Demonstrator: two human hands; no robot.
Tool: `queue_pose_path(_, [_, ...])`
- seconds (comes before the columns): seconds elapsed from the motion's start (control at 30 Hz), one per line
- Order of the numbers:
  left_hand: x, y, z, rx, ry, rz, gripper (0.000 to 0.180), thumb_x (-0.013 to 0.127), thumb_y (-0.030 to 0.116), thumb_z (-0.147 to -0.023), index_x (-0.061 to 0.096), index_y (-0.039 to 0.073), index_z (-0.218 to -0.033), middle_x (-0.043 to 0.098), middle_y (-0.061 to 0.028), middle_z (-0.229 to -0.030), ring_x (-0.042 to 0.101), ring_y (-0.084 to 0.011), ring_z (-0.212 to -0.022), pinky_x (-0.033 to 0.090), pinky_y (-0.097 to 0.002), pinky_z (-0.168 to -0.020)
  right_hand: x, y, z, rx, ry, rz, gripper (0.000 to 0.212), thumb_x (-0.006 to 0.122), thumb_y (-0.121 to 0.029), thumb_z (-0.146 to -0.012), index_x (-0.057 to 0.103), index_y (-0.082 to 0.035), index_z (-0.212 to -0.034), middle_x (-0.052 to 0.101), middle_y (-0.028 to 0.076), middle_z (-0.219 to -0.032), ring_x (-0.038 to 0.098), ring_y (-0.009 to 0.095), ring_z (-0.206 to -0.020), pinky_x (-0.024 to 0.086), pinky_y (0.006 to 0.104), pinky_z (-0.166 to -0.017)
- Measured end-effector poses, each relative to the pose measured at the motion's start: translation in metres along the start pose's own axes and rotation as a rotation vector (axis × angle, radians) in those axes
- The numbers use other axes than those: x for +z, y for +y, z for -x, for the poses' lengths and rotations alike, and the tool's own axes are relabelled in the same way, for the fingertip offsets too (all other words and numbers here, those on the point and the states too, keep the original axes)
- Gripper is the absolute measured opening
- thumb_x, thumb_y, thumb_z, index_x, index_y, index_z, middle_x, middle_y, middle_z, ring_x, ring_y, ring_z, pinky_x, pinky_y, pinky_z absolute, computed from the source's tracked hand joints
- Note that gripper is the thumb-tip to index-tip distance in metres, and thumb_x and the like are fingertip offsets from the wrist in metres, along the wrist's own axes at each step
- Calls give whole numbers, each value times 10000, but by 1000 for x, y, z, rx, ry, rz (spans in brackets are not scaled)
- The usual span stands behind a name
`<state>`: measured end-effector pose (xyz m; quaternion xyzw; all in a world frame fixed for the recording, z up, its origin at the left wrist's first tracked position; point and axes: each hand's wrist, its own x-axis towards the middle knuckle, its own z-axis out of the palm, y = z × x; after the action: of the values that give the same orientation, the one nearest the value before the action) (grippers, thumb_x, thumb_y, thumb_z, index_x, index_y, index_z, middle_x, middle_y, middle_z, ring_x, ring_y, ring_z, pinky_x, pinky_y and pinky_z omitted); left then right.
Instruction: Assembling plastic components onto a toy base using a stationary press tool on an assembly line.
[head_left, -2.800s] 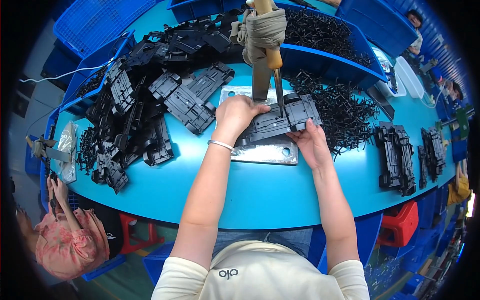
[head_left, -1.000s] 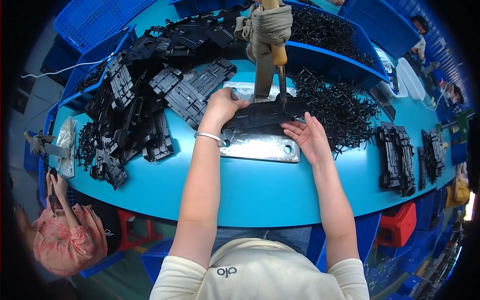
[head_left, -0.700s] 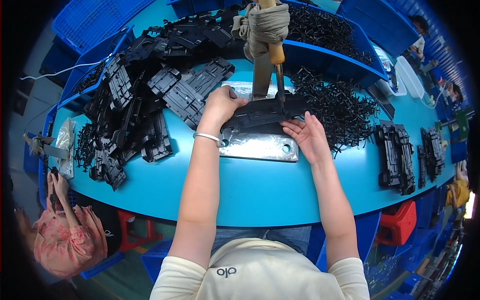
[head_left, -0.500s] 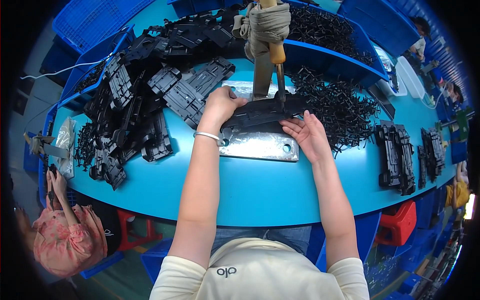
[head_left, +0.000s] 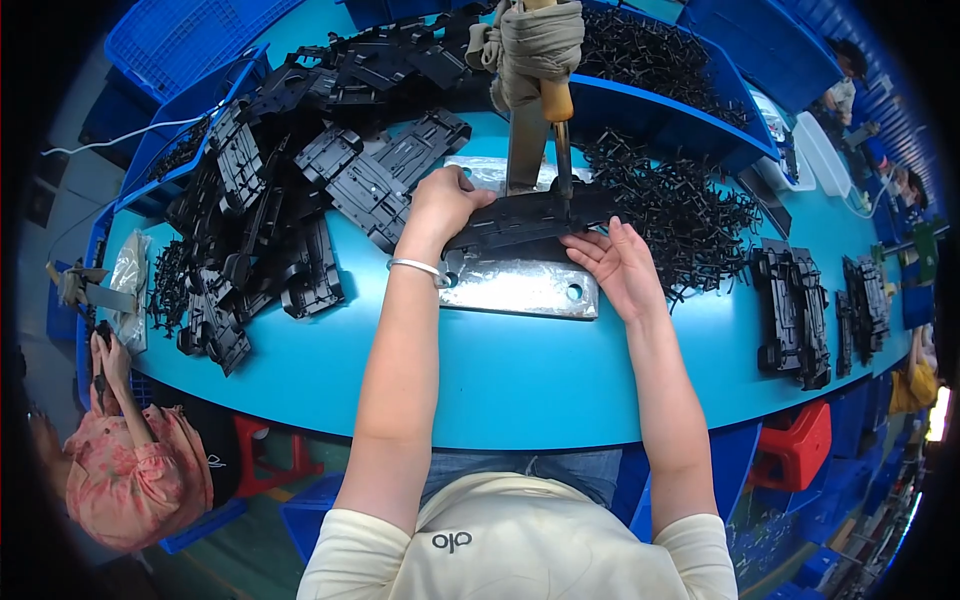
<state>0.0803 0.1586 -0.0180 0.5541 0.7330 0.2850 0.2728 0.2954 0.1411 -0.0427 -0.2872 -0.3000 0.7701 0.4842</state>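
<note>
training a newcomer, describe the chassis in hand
On the turquoise table, find the metal plate. Over it, between left hand and right hand, is a black vehicle chassis; unlike those in the left pile, it sits under the wooden-handled tool.

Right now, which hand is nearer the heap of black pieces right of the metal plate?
Right. The right hand is beside the heap; the left hand is farther off, at the left end of the black part.

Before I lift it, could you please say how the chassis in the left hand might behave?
The chassis looks thin and plastic, so probably light. It should be fairly stiff: similar pieces nearby lie unbent.
</note>
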Motion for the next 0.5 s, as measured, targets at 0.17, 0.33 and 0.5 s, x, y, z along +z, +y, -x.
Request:
queue_pose_path(0.17, [-1, 6, 3, -13, 3, 12, 291, 659, 217, -568, 518, -16, -671, 552, -156, -662, 540, -252, -635, 413, -297, -604, -1, 0, 0, -12, -6, -10, 261, 436, -234, -795, 397, -3, -909, 495, 203, -897, 505, 307, -859, 438, 353, -716])
queue_pose_path(0.33, [-2, 8, 3, -2, 16, -3, 287, 659, 214, -565, 516, -14, -666, 551, -154, -652, 540, -251, -630, 413, -297, -596, -1, 0, 1, -20, -4, 8, 266, 426, -234, -799, 388, 3, -916, 490, 210, -905, 504, 305, -861, 436, 354, -718])
queue_pose_path(0.5, [-2, 7, 3, 7, 24, -8, 283, 661, 212, -562, 514, -13, -653, 549, -149, -633, 539, -247, -617, 413, -295, -590, -1, 1, 1, -26, -13, 25, 237, 403, -248, -809, 450, -26, -877, 515, 176, -878, 517, 270, -850, 437, 337, -727])
